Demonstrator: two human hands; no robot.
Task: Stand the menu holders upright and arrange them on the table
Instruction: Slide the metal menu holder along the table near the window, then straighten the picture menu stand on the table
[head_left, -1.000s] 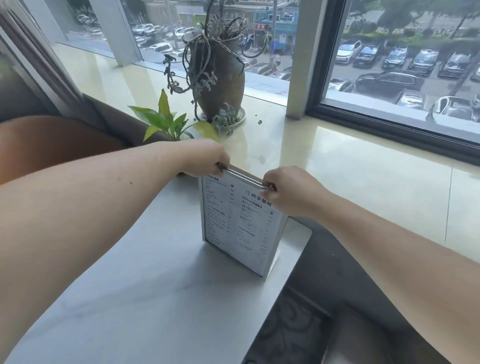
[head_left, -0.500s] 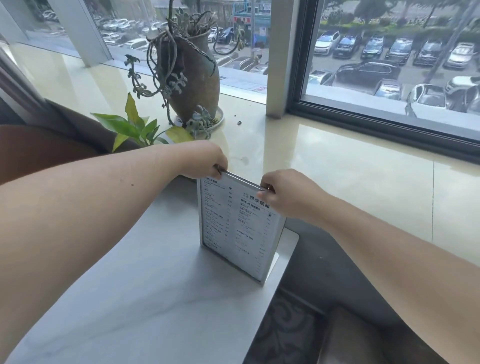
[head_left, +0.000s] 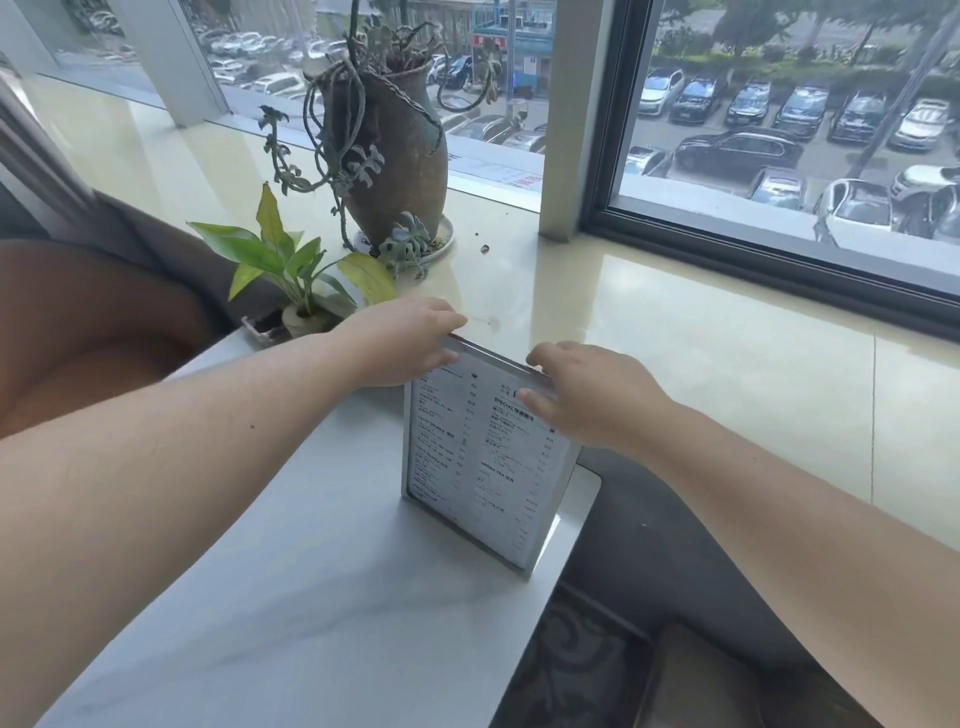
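A single menu holder (head_left: 478, 467), a metal-framed stand with a printed white menu, stands upright near the far right corner of the white marble table (head_left: 311, 597). My left hand (head_left: 405, 338) is at its top left corner, fingers over the top edge and thumb on the front. My right hand (head_left: 587, 395) pinches the top right corner the same way, its fingers stretched out over the frame. The back of the holder is hidden.
A small green potted plant (head_left: 296, 260) sits at the table's far edge, left of the holder. A tall brown vase (head_left: 395, 156) with trailing succulents stands on the cream window sill (head_left: 675, 364). A brown seat (head_left: 78, 322) lies left. The table drops off right of the holder.
Both hands have loosened from tight fists to more stretched-out fingers on the top edge. The holder stays upright in the same spot. My head has moved, shifting the view.
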